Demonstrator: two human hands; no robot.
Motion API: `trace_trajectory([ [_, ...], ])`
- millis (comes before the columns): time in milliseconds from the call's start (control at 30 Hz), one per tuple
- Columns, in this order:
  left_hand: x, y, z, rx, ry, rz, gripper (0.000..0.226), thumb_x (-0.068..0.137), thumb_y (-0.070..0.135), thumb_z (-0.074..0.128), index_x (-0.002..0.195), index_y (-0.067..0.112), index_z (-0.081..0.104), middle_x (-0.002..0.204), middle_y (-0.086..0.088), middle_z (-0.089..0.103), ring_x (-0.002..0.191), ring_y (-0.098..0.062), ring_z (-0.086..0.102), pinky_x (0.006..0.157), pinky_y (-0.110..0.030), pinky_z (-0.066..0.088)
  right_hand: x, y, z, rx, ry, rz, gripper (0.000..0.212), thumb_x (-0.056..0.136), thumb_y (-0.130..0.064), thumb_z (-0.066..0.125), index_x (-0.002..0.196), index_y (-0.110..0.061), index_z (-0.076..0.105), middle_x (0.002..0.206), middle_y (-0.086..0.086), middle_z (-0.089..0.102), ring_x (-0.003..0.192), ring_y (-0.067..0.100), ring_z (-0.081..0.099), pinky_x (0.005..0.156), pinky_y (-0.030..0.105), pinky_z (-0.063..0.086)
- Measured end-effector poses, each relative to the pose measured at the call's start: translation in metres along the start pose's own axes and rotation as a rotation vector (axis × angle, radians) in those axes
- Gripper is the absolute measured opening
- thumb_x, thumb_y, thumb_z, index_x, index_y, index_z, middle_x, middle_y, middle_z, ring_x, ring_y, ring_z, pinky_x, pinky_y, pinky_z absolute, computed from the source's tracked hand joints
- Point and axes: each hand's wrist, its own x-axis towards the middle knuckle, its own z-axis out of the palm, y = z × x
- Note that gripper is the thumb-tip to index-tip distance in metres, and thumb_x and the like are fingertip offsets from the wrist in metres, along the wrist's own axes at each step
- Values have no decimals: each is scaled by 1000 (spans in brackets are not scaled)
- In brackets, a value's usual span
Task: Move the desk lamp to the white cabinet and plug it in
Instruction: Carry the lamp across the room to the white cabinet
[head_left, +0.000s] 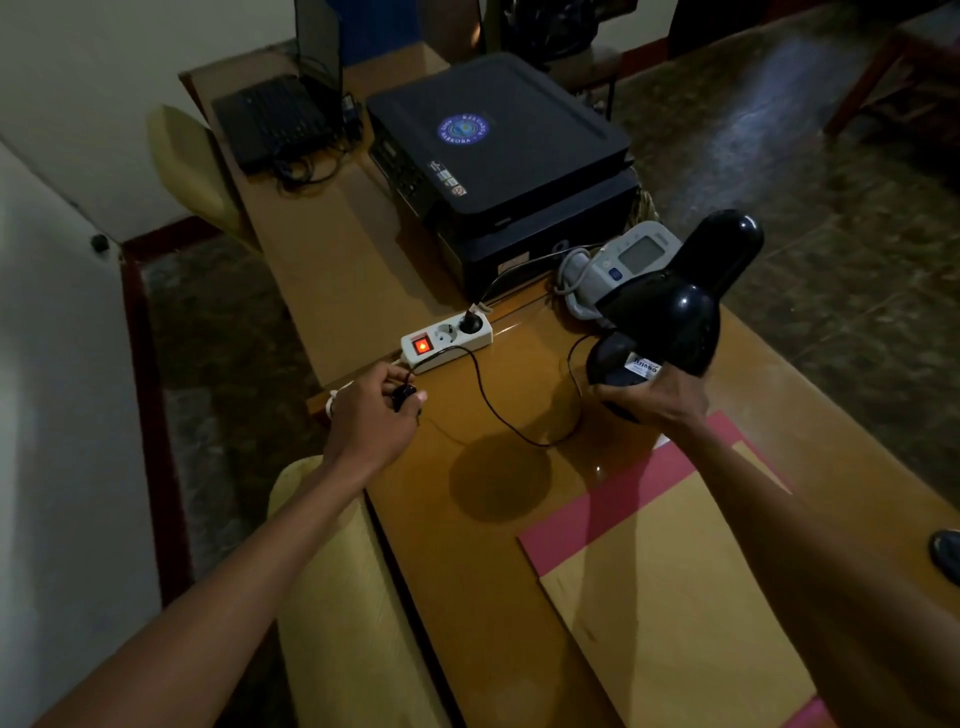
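My right hand (657, 400) grips the base of a glossy black desk lamp (670, 312) and holds it tilted above the wooden desk (519, 483). The lamp's thin black cord (485, 395) loops across the desk to its black plug (402, 396), which my left hand (369, 415) pinches near the desk's left edge. Just beyond that hand lies a white power strip (447, 338) with a lit red switch, one free socket and another black plug in its far socket. No white cabinet is in view.
A black printer (498, 156) sits behind the strip, and a grey blood pressure monitor (623, 265) lies beside the lamp. Pink and tan folders (665, 582) cover the near desk. A laptop (280, 119) rests at the far end. Yellow chairs (332, 597) stand along the left.
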Motion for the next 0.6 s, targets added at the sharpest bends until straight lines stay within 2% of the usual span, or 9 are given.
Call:
trace_trajectory([
  [133, -3, 15, -27, -58, -2, 94, 26, 87, 25, 72, 110, 18, 63, 96, 7, 65, 84, -6, 62, 64, -11, 46, -31, -21, -24, -32, 55, -77, 121, 45, -87, 74, 142, -25, 36, 137, 11, 47, 123, 34, 47, 87, 47, 57],
  [300, -9, 36, -67, -114, 16, 234, 24, 87, 23, 73, 108, 17, 64, 93, 10, 64, 78, 3, 59, 57, -4, 46, -87, -53, -65, 70, 124, -114, 120, 42, -80, 82, 140, -26, 38, 141, 7, 47, 129, 30, 46, 97, 47, 53],
  [400, -8, 52, -87, -169, -30, 331, 21, 88, 26, 71, 107, 19, 63, 92, 9, 64, 81, -7, 65, 62, -15, 54, -129, -67, -91, 117, 189, -146, 109, 42, -77, 84, 130, -27, 45, 128, -1, 54, 118, 23, 53, 88, 37, 54],
  [500, -5, 74, -98, -225, -92, 438, 22, 89, 26, 70, 108, 20, 63, 94, 5, 67, 87, -14, 68, 68, -28, 58, -174, -74, -116, 119, 242, -94, 104, 39, -77, 84, 124, -27, 50, 117, -7, 54, 107, 18, 54, 79, 30, 50],
  [600, -8, 102, -95, -282, -173, 538, 26, 88, 25, 71, 112, 19, 63, 100, 1, 69, 90, -14, 67, 73, -29, 58, -223, -71, -140, 99, 279, 22, 106, 38, -79, 83, 125, -26, 51, 114, -5, 59, 100, 17, 58, 77, 30, 54],
])
